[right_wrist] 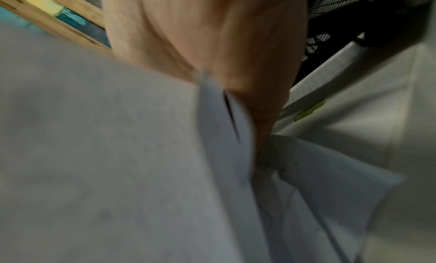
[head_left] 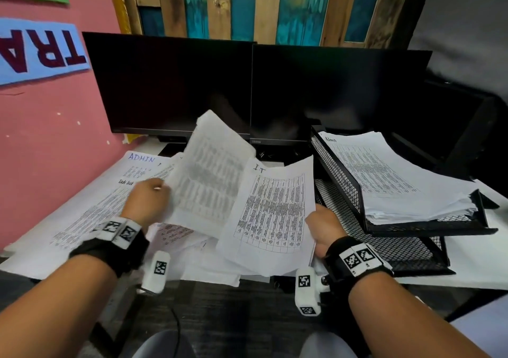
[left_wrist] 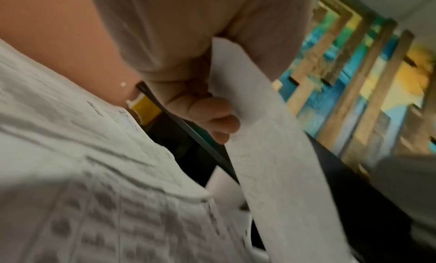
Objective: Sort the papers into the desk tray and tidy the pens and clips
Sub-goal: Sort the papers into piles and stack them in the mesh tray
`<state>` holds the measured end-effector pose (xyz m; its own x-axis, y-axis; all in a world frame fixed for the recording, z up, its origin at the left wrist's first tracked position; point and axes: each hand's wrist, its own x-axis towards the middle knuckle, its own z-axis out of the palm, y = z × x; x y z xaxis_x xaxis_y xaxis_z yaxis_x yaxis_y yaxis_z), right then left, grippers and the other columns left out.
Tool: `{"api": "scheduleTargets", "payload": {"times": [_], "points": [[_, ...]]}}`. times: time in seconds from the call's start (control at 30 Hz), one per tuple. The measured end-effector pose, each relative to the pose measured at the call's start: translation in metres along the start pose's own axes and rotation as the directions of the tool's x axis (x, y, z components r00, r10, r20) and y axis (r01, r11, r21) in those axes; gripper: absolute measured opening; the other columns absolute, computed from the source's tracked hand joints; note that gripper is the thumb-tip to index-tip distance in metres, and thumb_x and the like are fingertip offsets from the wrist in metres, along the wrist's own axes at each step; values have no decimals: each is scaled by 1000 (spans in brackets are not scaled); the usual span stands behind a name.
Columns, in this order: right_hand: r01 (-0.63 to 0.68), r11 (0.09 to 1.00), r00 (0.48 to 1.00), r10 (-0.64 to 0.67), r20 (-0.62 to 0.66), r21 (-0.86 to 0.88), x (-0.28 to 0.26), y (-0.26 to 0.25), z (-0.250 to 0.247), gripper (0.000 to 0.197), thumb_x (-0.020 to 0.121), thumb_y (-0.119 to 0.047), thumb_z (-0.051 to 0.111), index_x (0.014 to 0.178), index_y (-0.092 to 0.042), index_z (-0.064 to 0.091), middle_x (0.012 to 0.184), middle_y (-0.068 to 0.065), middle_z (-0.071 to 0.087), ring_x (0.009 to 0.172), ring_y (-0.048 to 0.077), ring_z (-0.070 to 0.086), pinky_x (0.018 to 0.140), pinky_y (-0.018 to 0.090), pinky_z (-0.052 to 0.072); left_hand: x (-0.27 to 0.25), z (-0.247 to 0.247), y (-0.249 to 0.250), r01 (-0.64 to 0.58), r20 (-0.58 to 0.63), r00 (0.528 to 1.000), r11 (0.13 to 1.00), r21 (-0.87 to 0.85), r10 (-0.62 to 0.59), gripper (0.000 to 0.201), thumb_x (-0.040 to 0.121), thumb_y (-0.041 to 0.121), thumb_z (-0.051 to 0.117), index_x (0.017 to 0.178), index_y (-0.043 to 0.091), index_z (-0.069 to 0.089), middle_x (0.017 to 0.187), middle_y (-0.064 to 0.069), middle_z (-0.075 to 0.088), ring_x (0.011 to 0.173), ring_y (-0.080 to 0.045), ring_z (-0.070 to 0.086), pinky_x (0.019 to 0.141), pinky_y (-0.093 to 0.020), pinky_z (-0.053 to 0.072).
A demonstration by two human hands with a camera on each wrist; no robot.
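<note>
Crowding the upper centre of the head view: two dark flat monitors [head_left: 247,88], side by side behind the papers. Black wire-mesh two-tier desk tray [head_left: 338,176], right of centre; its upper tier carries a thick stack of white printed sheets [head_left: 393,173], its lower tier shows bare mesh. Left hand [head_left: 147,199], fingers curled on a lifted, tilted printed sheet [head_left: 209,173]. Right hand [head_left: 325,228] grips the edge of a table-printed sheet marked "IT" [head_left: 270,209]. Large white sheet headed "ADMIN" [head_left: 90,206] lies flat at left, against the pink wall [head_left: 49,143]. Loose sheets overhang the near desk edge.
</note>
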<state>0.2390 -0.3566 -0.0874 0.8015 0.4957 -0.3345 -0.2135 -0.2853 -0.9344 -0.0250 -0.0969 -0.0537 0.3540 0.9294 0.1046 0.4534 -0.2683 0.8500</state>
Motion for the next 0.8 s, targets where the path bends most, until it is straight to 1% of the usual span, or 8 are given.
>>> {"api": "scheduleTargets", "payload": {"times": [0.13,0.27,0.4,0.47,0.57,0.67,0.73,0.8], "points": [[-30,999,999,30,-12,22,1,0,5,37,99,4,33,107,-4,68,96,17,72,74,29,68,49,27,55,18,-53,-23,80,-116,986,952,-297,-119,18,87,20,60,76,17,73,78,-11,64,70,-26,57,64,-37,44],[-30,998,999,31,-20,55,3,2,16,44,95,1,36,113,-13,73,104,18,75,89,37,72,79,49,60,13,-63,-25,95,-63,990,919,-382,-128,22,93,8,58,74,13,69,78,-12,67,66,-23,60,60,-28,46],[-30,993,999,32,-18,111,-1,3,25,42,91,1,38,111,-10,74,102,19,75,96,39,73,86,63,57,-3,-21,-20,104,53,994,960,-262,-94,27,89,10,59,63,15,68,54,3,58,58,-19,52,60,-28,39],[-35,995,999,37,-27,92,-1,2,27,43,88,-2,39,113,-10,74,104,18,75,96,37,72,89,63,56,-13,7,-15,130,136,985,970,-206,-103,20,88,15,59,72,14,71,52,6,57,55,-19,50,60,-30,38],[-59,986,998,61,-11,155,-3,3,29,35,90,-8,45,113,-10,72,109,21,72,97,35,70,94,65,51,-30,46,-9,161,243,964,966,-202,-110,15,94,13,60,101,8,72,62,0,63,52,-18,57,58,-26,44],[-94,980,995,88,43,173,-11,1,33,34,91,-28,61,120,-12,68,113,17,75,103,39,72,92,65,54,-47,71,1,125,369,927,982,-145,-63,13,97,12,60,104,12,70,74,-4,67,57,-16,60,59,-23,46],[-79,988,996,72,56,133,-17,-2,35,34,95,-23,60,126,-10,66,115,16,75,104,38,72,93,61,56,-52,79,4,42,431,902,997,-65,-10,14,97,15,62,108,15,71,86,-4,70,65,-15,62,63,-23,46],[-69,994,994,62,95,81,-23,-5,36,38,97,-21,58,132,-6,62,121,16,72,111,34,69,102,51,54,-55,76,8,-11,425,905,1000,4,8,16,98,18,63,112,18,70,92,-1,70,69,-14,61,60,-23,44]]}}
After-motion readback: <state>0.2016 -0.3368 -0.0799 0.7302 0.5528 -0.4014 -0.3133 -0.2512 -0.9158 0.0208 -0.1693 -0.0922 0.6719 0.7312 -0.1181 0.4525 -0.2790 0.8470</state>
